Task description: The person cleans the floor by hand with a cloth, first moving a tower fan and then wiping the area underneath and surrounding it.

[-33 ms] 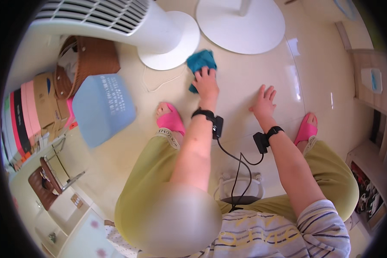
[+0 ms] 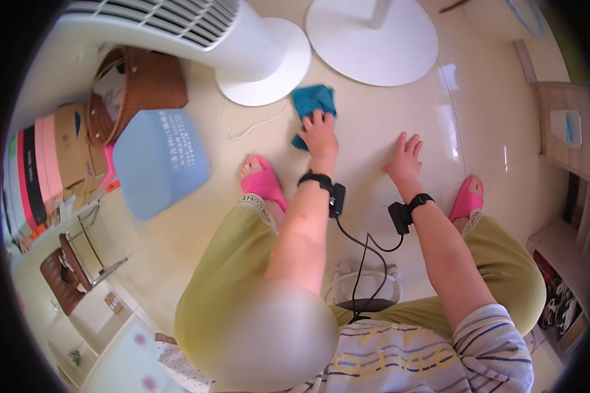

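My left hand (image 2: pixel 320 135) rests on a crumpled teal cloth (image 2: pixel 313 99) on the pale tiled floor. Its fingers are bent over the cloth's near part, and the palm side is hidden. The cloth lies just in front of a white round base (image 2: pixel 295 62) that carries a white tower fan (image 2: pixel 223 49). To the right, my right hand (image 2: pixel 404 159) leans on the floor, fingers spread, holding nothing. Both wrists wear black straps with small dark boxes, joined to a black cable (image 2: pixel 367 242).
A white round pedestal base (image 2: pixel 400 56) stands ahead. On the left are a blue bin (image 2: pixel 157 170), a brown basket (image 2: pixel 152 82) and several boxes (image 2: pixel 69 147). My feet in pink slippers (image 2: pixel 267 180) flank my hands. A thin white cord (image 2: pixel 255 124) lies near the fan. Wooden shelves (image 2: pixel 567 105) line the right.
My left hand and the teal cloth have shifted slightly nearer to me, away from the fan base. The view has turned a little; my right hand stays on the floor.
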Demonstrator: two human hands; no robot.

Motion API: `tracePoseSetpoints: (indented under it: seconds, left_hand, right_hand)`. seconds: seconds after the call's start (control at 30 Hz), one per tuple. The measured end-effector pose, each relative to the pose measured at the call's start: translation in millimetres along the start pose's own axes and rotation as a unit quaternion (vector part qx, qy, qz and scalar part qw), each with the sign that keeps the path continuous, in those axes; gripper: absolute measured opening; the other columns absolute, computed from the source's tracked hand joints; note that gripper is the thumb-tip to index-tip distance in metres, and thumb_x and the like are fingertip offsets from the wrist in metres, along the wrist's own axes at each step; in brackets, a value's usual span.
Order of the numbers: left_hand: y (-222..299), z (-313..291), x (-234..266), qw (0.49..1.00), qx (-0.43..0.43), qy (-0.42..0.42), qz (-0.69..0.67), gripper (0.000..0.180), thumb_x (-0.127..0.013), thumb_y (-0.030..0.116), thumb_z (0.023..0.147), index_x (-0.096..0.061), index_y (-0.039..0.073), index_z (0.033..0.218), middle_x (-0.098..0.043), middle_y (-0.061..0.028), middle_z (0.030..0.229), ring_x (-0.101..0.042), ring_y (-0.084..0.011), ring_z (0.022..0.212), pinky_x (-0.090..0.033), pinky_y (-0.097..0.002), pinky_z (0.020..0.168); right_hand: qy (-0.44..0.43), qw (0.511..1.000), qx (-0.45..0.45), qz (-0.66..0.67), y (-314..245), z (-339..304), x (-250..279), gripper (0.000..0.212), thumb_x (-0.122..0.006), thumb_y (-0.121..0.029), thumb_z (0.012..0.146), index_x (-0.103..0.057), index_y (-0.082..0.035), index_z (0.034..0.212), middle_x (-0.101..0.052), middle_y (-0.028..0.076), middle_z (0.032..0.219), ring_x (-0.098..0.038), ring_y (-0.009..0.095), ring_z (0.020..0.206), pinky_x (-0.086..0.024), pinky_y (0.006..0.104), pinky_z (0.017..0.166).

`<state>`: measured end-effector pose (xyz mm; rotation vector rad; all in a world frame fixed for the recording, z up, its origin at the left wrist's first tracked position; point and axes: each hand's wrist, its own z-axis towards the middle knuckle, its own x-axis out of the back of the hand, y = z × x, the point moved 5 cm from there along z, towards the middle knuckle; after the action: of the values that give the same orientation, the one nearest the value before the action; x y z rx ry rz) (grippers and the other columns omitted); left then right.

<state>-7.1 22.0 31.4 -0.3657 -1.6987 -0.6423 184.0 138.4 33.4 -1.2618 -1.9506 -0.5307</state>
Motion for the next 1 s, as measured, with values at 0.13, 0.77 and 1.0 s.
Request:
tracePoseSetpoints:
  seconds: [0.13,0.77,1.0]
  left_hand:
    - [-7,-84,-27,0.998,0.038,-0.048,-0.034,0.015,-0.054,0.010,0.083,-0.057,0.013,0.097,-0.053,-0.0060,0.101,-0.051,-0.0308,0.100,-0.041,-0.0510,0.075]
    - [-236,44,129,0.812,0.264,0.360,-0.376,0.045,-0.065,0.008,0.066,-0.063,0.003,0.111,-0.058,-0.0215,0.103,-0.055,-0.0404,0.098,-0.043,-0.0447,0.091]
    - [-277,108,91,0.973,0.201,0.067,-0.093,0.048,-0.059,0.006,0.076,-0.058,0.011,0.123,-0.042,-0.0148,0.138,-0.039,-0.0341,0.124,-0.037,-0.0405,0.101]
  right_hand:
    - [0.024,0.995,0.083,-0.049,15,12,12,0.100,-0.078,-0.033,0.071,-0.019,-0.007,0.147,-0.020,0.023,0.151,-0.025,0.042,0.137,-0.035,0.0391,0.108]
    - [0.057,0.931,0.315,0.177,-232,-18,77,0.047,-0.064,-0.033,0.083,-0.059,-0.004,0.119,-0.060,0.021,0.115,-0.058,0.035,0.105,-0.046,0.0397,0.093]
    - [0.177,0.923,0.321,0.115,-273,20,68,0.066,-0.071,-0.021,0.078,-0.042,-0.003,0.134,-0.038,0.025,0.139,-0.033,0.042,0.131,-0.036,0.0446,0.104]
